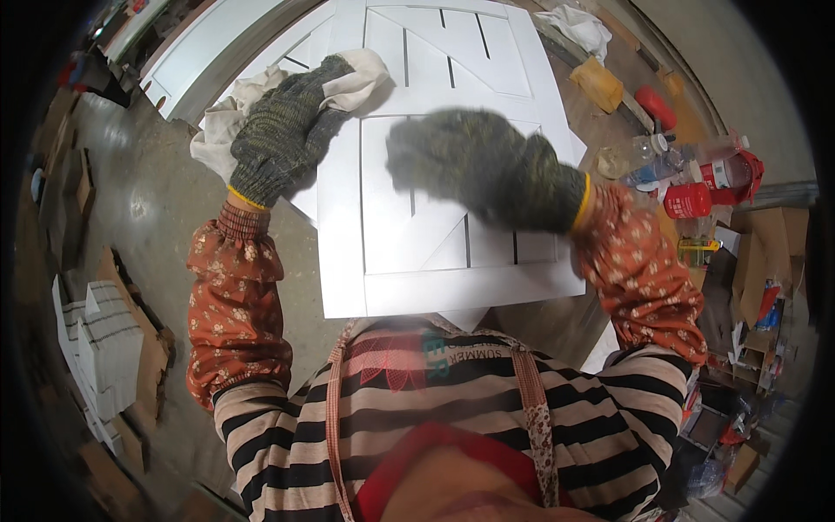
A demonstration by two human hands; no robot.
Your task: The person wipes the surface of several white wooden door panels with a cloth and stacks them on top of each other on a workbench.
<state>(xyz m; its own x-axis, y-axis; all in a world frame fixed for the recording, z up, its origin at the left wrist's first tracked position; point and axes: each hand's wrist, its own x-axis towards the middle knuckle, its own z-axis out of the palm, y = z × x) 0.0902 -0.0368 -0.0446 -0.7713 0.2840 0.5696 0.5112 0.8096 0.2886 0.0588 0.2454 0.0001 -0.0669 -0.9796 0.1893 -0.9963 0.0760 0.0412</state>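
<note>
A white door panel (470,291) with dark grooves and diagonal trim lies flat in front of me, on top of another white panel (300,56) that shows at its left. My left hand (285,126), in a dark knit work glove with a yellow cuff edge, grips a crumpled off-white cloth (358,78) at the panel's left edge. The cloth spills out on both sides of that hand. Over the middle of the panel is my right hand (487,165), gloved the same way. Motion smears its fingers, and I cannot make out anything in it.
Clear bottles (665,165) and red containers (687,200) stand right of the panel, near a yellow cloth (598,84) and a white rag (578,30). Cardboard boxes (770,248) are farther right. At left, flat cardboard and striped sheets (109,339) lie on the concrete floor (143,209).
</note>
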